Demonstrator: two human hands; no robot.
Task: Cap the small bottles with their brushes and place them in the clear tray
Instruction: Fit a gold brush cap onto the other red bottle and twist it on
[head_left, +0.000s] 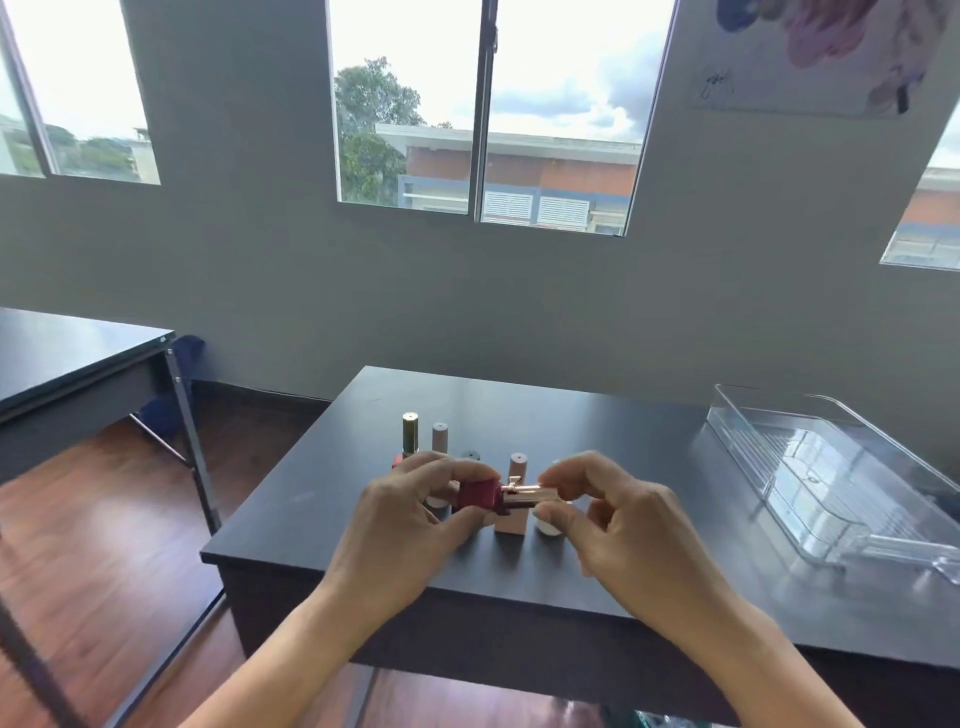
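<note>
My left hand grips a small dark red bottle held on its side above the dark table. My right hand pinches a rose-gold brush cap that meets the bottle's neck. Behind my hands stand other small bottles: a gold-capped one, a pink-capped one and a beige one. A dark round cap top shows just past my left fingers. The clear tray lies at the table's right side with nothing in it.
A second dark desk stands to the left across a strip of wooden floor. The grey wall with windows rises close behind the table. The table's near edge runs just below my hands.
</note>
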